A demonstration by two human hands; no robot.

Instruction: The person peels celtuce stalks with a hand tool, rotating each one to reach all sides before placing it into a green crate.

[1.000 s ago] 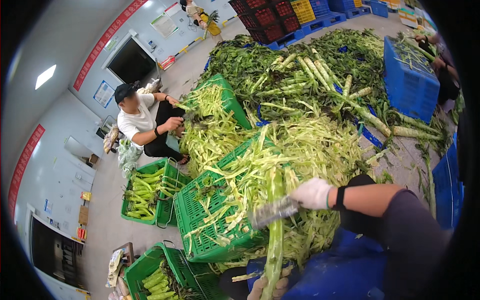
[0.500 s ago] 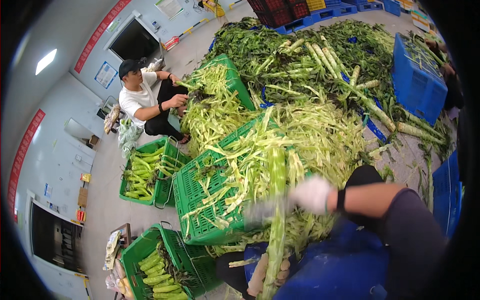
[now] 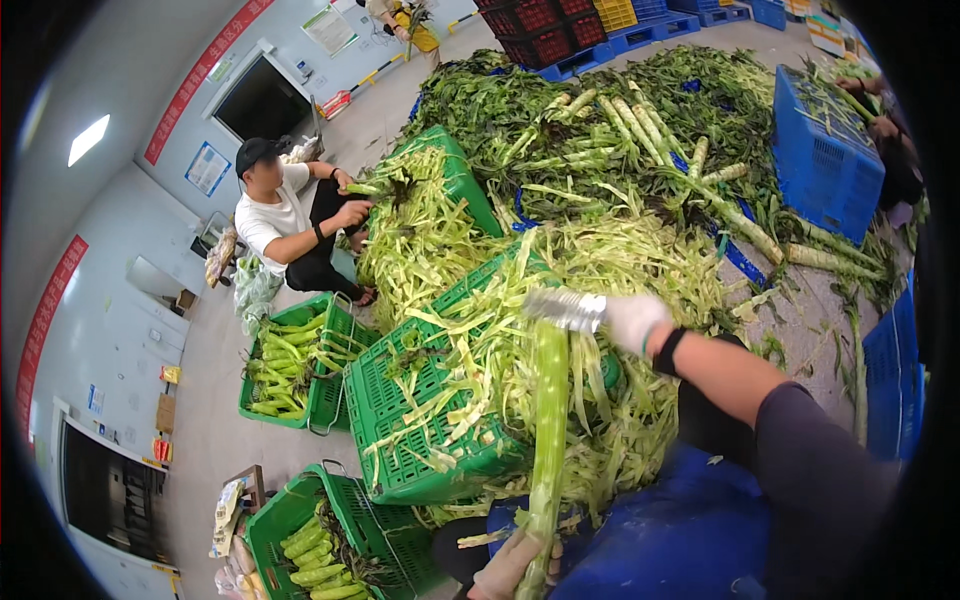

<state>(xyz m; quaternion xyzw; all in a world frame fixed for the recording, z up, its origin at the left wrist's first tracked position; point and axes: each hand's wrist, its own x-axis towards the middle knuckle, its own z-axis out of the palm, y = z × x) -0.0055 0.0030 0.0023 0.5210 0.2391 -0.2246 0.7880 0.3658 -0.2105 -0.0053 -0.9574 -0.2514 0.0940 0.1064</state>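
1. The two gloved hands were apart: the left hand (image 3: 508,568) low and close to the body, the right hand (image 3: 638,322) farther forward and to its right.
2. The left hand was wrapped around the lower part of a long pale-green stalk (image 3: 550,420), which rose from that grip and ended just left of the right hand.
3. The right hand was closed on a silver metal peeler (image 3: 567,309). Its flat body reached left across the upper end of the stalk; whether its edge touched the skin could not be told.
4. Ahead of the left hand and left of the stalk, a tilted green crate (image 3: 400,487) carried strewn strips, and a heap of pale peelings (image 3: 650,255) spread beyond the right hand.
5. Left of the left hand stood a green crate of peeled stalks (image 3: 322,565); another such load (image 3: 285,365) lay farther forward.
6. Shiny blue material (image 3: 665,540) lay between the hands and the body, right of the left hand.
7. Well ahead and left of both hands, a co-worker in a white shirt (image 3: 268,218) sat low beside more peelings.
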